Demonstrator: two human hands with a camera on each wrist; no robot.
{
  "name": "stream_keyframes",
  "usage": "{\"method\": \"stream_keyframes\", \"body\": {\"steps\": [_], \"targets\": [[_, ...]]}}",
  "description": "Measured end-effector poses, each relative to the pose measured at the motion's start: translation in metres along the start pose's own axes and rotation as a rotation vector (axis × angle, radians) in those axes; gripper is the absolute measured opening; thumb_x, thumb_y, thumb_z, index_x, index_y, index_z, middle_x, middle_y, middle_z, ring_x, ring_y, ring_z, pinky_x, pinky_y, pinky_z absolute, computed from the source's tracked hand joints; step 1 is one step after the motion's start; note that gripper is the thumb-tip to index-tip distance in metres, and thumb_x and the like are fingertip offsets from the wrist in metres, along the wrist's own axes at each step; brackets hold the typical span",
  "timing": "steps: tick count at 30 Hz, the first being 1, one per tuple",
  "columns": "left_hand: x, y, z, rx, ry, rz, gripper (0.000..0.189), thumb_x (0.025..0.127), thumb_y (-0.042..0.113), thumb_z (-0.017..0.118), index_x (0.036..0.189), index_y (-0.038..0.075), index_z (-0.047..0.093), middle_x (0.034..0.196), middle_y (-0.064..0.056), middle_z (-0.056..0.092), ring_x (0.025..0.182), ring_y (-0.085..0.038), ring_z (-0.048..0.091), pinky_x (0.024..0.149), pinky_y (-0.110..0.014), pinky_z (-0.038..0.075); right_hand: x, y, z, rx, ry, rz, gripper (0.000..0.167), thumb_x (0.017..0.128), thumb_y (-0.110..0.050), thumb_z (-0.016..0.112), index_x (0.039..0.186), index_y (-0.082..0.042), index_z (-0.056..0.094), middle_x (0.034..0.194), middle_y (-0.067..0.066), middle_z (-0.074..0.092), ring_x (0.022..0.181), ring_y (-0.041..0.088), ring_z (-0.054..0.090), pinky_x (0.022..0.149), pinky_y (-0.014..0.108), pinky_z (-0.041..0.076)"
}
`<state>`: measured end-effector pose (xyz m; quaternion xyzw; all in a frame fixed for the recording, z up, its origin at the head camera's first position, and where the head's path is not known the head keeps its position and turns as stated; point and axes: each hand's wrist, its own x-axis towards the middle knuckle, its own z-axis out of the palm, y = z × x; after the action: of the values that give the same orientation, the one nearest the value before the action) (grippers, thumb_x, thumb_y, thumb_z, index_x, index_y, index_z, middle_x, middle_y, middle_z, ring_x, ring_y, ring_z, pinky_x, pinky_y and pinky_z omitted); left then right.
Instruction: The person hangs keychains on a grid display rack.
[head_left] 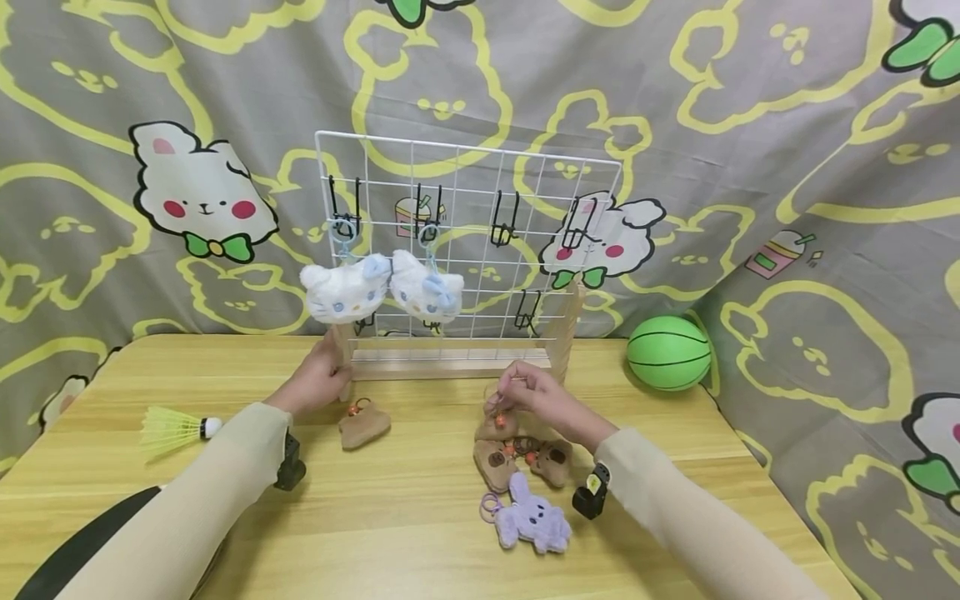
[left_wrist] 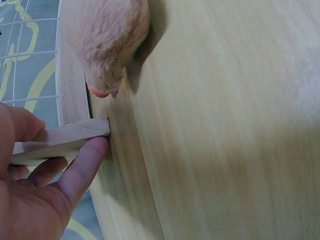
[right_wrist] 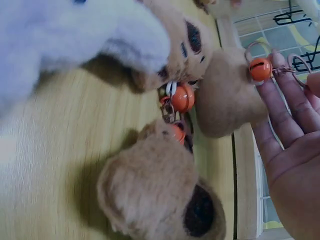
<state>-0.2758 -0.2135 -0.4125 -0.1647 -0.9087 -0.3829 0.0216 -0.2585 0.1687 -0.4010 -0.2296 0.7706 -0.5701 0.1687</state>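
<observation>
My left hand (head_left: 318, 375) grips the wooden side piece (left_wrist: 70, 137) of a white wire grid rack with a wooden base (head_left: 450, 367). Just right of it lies a brown plush keychain (head_left: 365, 427). By its ring, my right hand (head_left: 543, 400) pinches another brown plush keychain (right_wrist: 225, 95), which has an orange bell (right_wrist: 260, 69). Two more brown plush keychains (head_left: 495, 467) (head_left: 552, 462) lie below that hand, with a purple bunny keychain (head_left: 532, 521) nearer me. Two white cat-head plush keychains (head_left: 345, 292) (head_left: 427, 287) hang at the rack's left.
Several black hooks (head_left: 505, 221) are fixed on the grid. A green ball (head_left: 669, 353) sits at the back right of the wooden table (head_left: 405, 525). At the left lie a yellow shuttlecock (head_left: 176, 427) and a dark curved object (head_left: 97, 542), partly behind my sleeve. Patterned cloth hangs behind.
</observation>
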Motion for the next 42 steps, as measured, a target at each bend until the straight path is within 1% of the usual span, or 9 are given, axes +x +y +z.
{"method": "stream_keyframes", "body": {"steps": [7,10,14,17,23,26,32,36,42], "targets": [[0.001,-0.001,0.000,0.012,0.006,-0.001,0.073,0.097,-0.005,0.052,0.154,-0.026,0.011,0.152,-0.048,0.029,0.136,-0.064,0.044,0.107,-0.069,0.049,0.002,-0.010,-0.001,0.135,0.096,-0.008,0.013,0.112,-0.016,0.043,0.106,-0.010,0.052,0.096,-0.005,0.080,0.091,0.007,0.076,0.088,0.025,0.061],[0.000,-0.001,0.000,0.005,0.005,0.000,0.072,0.097,-0.006,0.051,0.153,-0.027,0.011,0.152,-0.049,0.028,0.136,-0.065,0.043,0.107,-0.068,0.050,0.003,-0.017,-0.003,0.147,0.135,-0.030,0.015,0.112,-0.018,0.042,0.109,-0.006,0.050,0.092,-0.010,0.079,0.091,0.006,0.076,0.087,0.024,0.060],[-0.001,0.000,-0.001,-0.003,0.003,0.002,0.072,0.097,-0.006,0.050,0.153,-0.027,0.010,0.151,-0.049,0.029,0.136,-0.064,0.043,0.105,-0.068,0.051,0.004,-0.032,-0.007,0.149,0.162,-0.089,0.022,0.113,-0.022,0.042,0.115,0.000,0.046,0.091,-0.010,0.080,0.090,0.007,0.076,0.087,0.024,0.060],[-0.002,0.000,-0.001,-0.005,0.002,0.005,0.073,0.098,-0.006,0.050,0.154,-0.026,0.008,0.149,-0.048,0.032,0.136,-0.064,0.043,0.105,-0.068,0.051,0.005,-0.045,-0.011,0.152,0.186,-0.147,0.020,0.113,-0.023,0.043,0.113,-0.003,0.048,0.092,-0.010,0.081,0.092,0.007,0.077,0.092,0.025,0.059],[-0.001,-0.002,-0.001,-0.008,-0.003,-0.003,0.070,0.098,-0.005,0.049,0.154,-0.024,0.011,0.150,-0.047,0.031,0.138,-0.064,0.041,0.107,-0.070,0.048,0.009,-0.073,-0.020,0.148,0.214,-0.253,0.015,0.113,-0.025,0.042,0.108,-0.014,0.051,0.105,-0.010,0.081,0.105,0.009,0.076,0.106,0.028,0.056],[0.000,-0.002,-0.001,-0.005,-0.001,0.007,0.070,0.098,-0.005,0.049,0.154,-0.025,0.011,0.149,-0.047,0.032,0.137,-0.064,0.042,0.106,-0.069,0.050,0.010,-0.088,-0.022,0.157,0.247,-0.273,0.013,0.113,-0.024,0.043,0.106,-0.015,0.050,0.108,-0.011,0.081,0.107,0.009,0.075,0.101,0.027,0.057],[0.000,0.000,0.000,-0.011,0.010,0.017,0.071,0.097,-0.007,0.048,0.154,-0.026,0.010,0.147,-0.049,0.034,0.136,-0.064,0.044,0.106,-0.069,0.050,0.014,-0.112,-0.027,0.134,0.340,-0.288,0.010,0.112,-0.020,0.047,0.106,-0.013,0.051,0.101,-0.013,0.079,0.102,0.005,0.074,0.089,0.021,0.060],[0.000,0.001,0.000,-0.031,0.003,0.015,0.075,0.096,-0.008,0.048,0.155,-0.024,0.005,0.146,-0.048,0.035,0.136,-0.065,0.043,0.107,-0.069,0.049,0.016,-0.122,-0.030,0.097,0.355,-0.307,0.009,0.112,-0.018,0.047,0.104,-0.015,0.052,0.100,-0.014,0.079,0.101,0.005,0.072,0.088,0.020,0.059],[0.000,0.002,0.000,-0.019,0.002,0.006,0.074,0.096,-0.007,0.048,0.154,-0.026,0.007,0.148,-0.049,0.032,0.136,-0.064,0.043,0.107,-0.069,0.049,0.021,-0.134,-0.032,0.093,0.356,-0.351,0.008,0.111,-0.015,0.049,0.105,-0.011,0.053,0.098,-0.011,0.076,0.092,0.006,0.070,0.072,0.020,0.057]]}}
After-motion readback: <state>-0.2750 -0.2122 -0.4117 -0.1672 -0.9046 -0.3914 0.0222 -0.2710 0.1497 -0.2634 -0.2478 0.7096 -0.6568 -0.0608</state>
